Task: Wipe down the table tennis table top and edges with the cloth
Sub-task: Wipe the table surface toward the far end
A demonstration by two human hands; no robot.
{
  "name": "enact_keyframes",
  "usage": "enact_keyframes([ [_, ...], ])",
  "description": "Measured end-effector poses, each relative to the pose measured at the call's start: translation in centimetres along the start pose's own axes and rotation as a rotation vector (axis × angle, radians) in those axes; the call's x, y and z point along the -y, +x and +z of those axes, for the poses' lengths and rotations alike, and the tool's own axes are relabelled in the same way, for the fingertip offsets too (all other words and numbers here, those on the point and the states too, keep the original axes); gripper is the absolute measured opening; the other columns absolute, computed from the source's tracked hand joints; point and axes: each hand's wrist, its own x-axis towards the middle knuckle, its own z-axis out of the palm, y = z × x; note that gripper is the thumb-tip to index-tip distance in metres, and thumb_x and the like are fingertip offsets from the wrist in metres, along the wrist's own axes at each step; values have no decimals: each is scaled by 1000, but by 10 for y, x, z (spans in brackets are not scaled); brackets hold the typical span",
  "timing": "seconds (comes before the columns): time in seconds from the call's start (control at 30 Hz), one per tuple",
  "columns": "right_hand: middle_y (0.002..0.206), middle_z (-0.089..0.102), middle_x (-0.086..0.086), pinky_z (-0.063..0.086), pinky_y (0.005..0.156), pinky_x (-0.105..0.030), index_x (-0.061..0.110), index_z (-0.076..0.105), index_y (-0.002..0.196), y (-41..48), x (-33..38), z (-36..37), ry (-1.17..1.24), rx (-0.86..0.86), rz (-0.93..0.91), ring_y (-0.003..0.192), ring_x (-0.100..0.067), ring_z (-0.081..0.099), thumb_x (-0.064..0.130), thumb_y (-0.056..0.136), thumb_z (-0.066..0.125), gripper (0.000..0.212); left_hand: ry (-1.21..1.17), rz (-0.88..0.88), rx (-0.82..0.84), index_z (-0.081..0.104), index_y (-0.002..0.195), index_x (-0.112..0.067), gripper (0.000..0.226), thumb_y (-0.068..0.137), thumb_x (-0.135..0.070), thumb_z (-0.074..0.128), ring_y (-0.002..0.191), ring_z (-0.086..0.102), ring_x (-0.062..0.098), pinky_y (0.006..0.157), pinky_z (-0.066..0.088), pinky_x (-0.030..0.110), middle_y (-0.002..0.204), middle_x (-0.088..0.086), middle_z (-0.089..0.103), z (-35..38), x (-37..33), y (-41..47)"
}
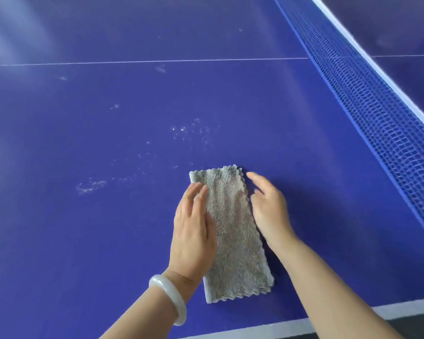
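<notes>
A grey fluffy cloth lies folded into a long strip on the blue table tennis table top, near the front edge. My left hand rests flat on the cloth's left side, fingers straight. My right hand is at the cloth's right edge with fingers straight, its side against the table; whether it touches the cloth is unclear. White dusty specks and smears dot the surface beyond and left of the cloth.
The blue net with its white top band runs diagonally along the right side. A thin white centre line crosses the table farther away. The white edge line marks the near edge. A pale bangle circles my left wrist.
</notes>
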Motion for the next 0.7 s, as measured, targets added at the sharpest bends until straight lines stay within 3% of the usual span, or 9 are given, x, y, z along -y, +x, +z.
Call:
enact_keyframes([
  [0.07, 150, 47, -4, 31, 115, -32, 11, 50, 142, 29, -10, -29, -204, -233, 33, 139, -22, 41, -3, 94, 41, 51, 230, 98, 142, 38, 147, -2, 54, 95, -10, 46, 147, 25, 31, 121, 21, 47, 155, 16, 33, 20, -9, 2],
  [0.13, 163, 25, -9, 18, 122, -37, 7, 32, 152, 61, -18, -44, -443, -236, 62, 151, -23, 19, 9, 102, 41, 51, 436, 65, 273, 17, 155, -5, 64, 99, -29, 35, 151, 0, 33, 122, 2, 50, 163, 18, 8, 43, -17, 6],
  [0.2, 166, 9, -11, 7, 124, -42, 5, 16, 157, 90, -26, -45, -668, -196, 76, 154, -25, 6, 22, 106, 37, 57, 530, 21, 335, 0, 157, -9, 69, 99, -41, 19, 149, -19, 32, 121, -7, 52, 162, 17, -13, 59, -16, 13],
  [0.3, 167, 5, -9, 1, 125, -44, 8, 8, 158, 107, -37, -37, -849, -240, 82, 154, -24, 3, 32, 107, 26, 60, 558, 86, 338, 8, 158, -13, 68, 97, -43, 18, 151, -12, 28, 121, -7, 51, 164, 13, -2, 66, -6, 35],
  [0.4, 167, 8, -9, 1, 125, -44, 9, 11, 158, 106, -44, -33, -871, -265, 63, 154, -24, 5, 36, 106, 25, 61, 608, 168, 359, 14, 157, -26, 64, 97, -47, 14, 152, -4, 22, 121, -5, 49, 165, 1, 7, 56, 13, 79],
  [0.5, 166, 11, -8, 2, 125, -43, 10, 15, 158, 109, -46, -34, -875, -289, 48, 154, -23, 7, 40, 105, 26, 61, 670, 57, 341, 8, 157, -34, 60, 99, -47, 12, 152, -8, 21, 120, -9, 50, 165, -5, 2, 51, 27, 122],
  [0.6, 166, 13, -6, 2, 125, -42, 11, 17, 158, 109, -45, -36, -836, -288, 56, 154, -21, 8, 39, 106, 26, 60, 629, 2, 327, 4, 157, -30, 61, 99, -43, 15, 151, -12, 24, 119, -9, 54, 165, -3, -4, 66, 11, 114],
  [0.7, 166, 14, -6, 1, 125, -40, 11, 20, 157, 108, -45, -38, -778, -291, 47, 154, -19, 9, 37, 106, 25, 58, 535, 248, 435, 15, 157, -26, 62, 98, -41, 26, 152, -2, 28, 119, 2, 58, 165, 1, 10, 81, -19, 61],
])
